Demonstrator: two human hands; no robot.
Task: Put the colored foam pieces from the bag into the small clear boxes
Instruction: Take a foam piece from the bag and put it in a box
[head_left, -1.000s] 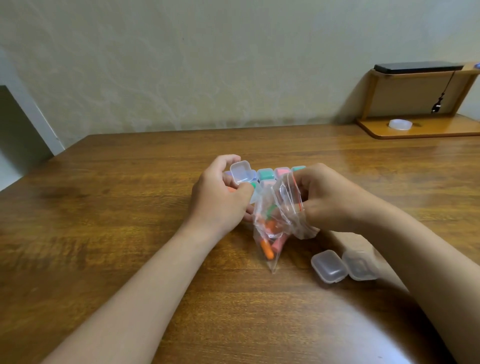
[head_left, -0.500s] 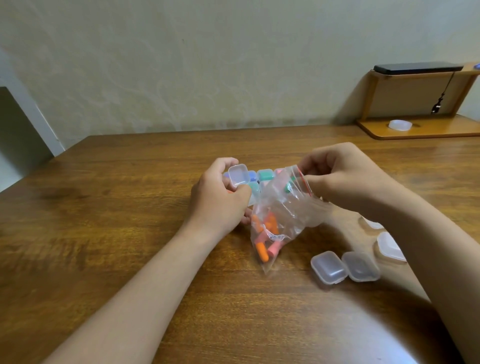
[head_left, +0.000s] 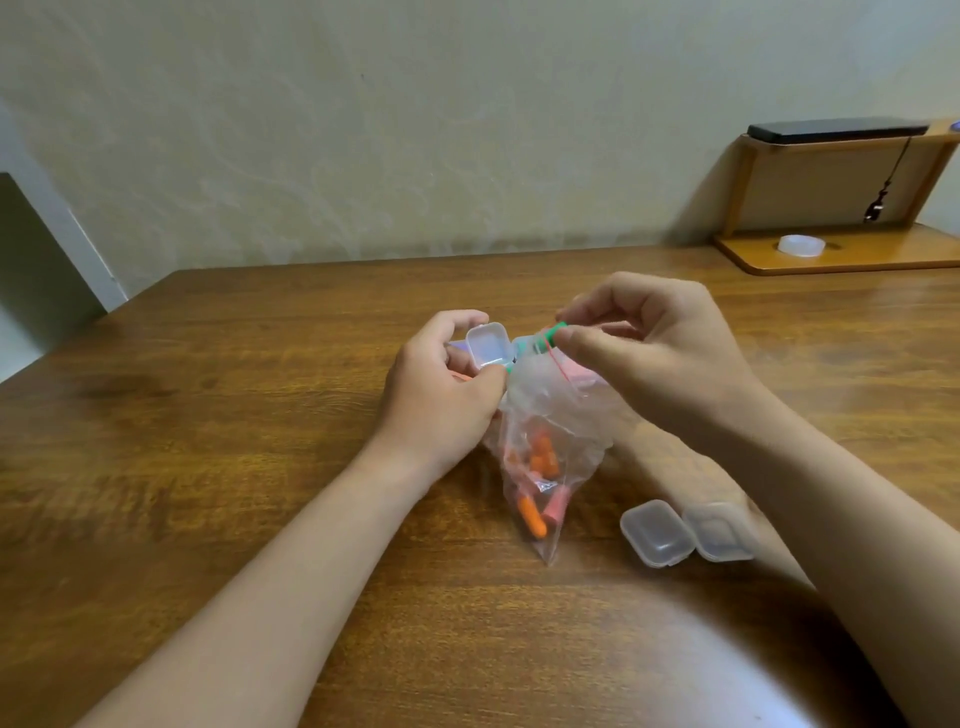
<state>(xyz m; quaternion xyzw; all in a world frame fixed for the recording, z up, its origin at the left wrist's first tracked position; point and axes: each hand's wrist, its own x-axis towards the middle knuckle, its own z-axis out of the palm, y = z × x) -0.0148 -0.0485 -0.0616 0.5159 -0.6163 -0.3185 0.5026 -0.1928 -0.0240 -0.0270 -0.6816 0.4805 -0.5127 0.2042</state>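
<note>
**Q:** How did the two hands stand?

**A:** The right hand (head_left: 654, 358) pinched a short green foam cylinder (head_left: 554, 332) between thumb and forefinger, just above the mouth of the bag. The left hand (head_left: 441, 400) curled round a small clear plastic box (head_left: 487, 345). The box's hinged lid stood raised, and it was held just left of the green piece.

**Q:** Where was the remaining foam?

**A:** It was inside the crumpled clear plastic zip bag (head_left: 558, 415), which hung between the two hands with its lower corner pointing down at the brown wooden surface (head_left: 208, 467). Several orange foam pieces (head_left: 543, 462) and one pink foam piece (head_left: 556, 512) lay in the bag's lower half. The bag's upper edge met the left thumb, but whether the thumb pinched it could not be told.

**Q:** What lay beyond the hands?

**A:** A second clear box (head_left: 657, 532) lay open on the surface, both halves flat, close beside the right forearm. Further small boxes (head_left: 523, 345), showing teal and pink, sat behind the hands and were largely hidden. At the far right a wooden shelf (head_left: 831, 260) carried a flat black device (head_left: 836, 132) on its top board and a white ring (head_left: 800, 245) on its base.
</note>
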